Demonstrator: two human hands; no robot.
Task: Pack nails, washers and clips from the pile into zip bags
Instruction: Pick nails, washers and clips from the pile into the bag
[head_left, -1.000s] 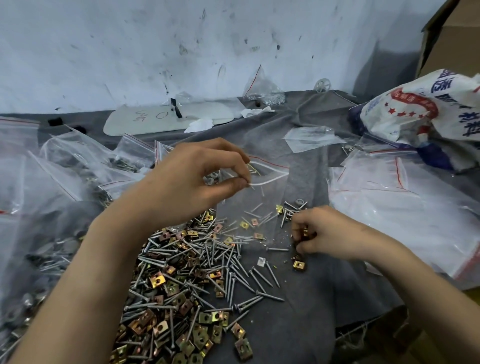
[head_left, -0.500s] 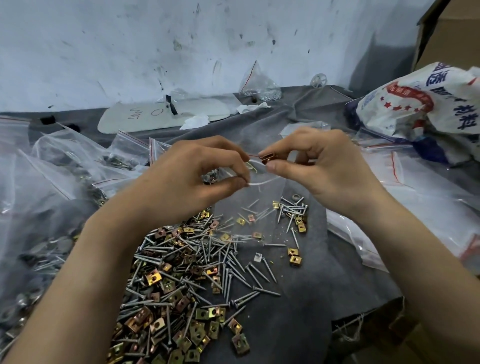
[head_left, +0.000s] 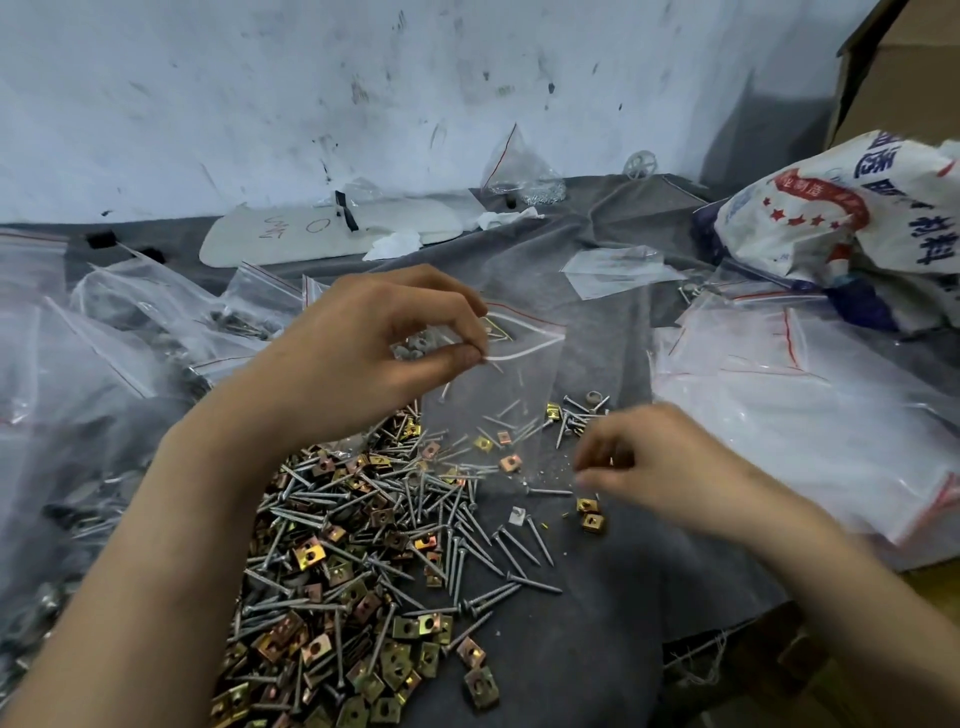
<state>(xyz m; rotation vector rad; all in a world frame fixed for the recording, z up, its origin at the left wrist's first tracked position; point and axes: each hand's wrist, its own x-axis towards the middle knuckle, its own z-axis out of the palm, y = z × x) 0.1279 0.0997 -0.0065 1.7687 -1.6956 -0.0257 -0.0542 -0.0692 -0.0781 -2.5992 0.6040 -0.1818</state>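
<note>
Nearest the viewer, on the grey cloth-covered surface (head_left: 597, 649), lies the pile (head_left: 358, 545) of silver nails and brass-coloured square clips, spreading from the lower edge toward the middle. Just beyond its right fringe the right hand (head_left: 649, 462) hovers low over scattered nails, fingers curled together; motion blur hides whether they pinch anything. Two loose clips (head_left: 589, 514) lie just beneath it. Farther up, the left hand (head_left: 374, 353) pinches, between thumb and forefinger, the rim of a clear zip bag (head_left: 498, 400) whose red-lined mouth gapes open. The bag hangs down to the surface, with a few nails and clips seen inside or behind it. Filled bags (head_left: 135, 322) crowd the left side, flat empty bags (head_left: 779, 405) the right. Behind stand a printed white sack (head_left: 857, 208), a white board (head_left: 332, 234) and the scuffed wall (head_left: 363, 104).
</note>
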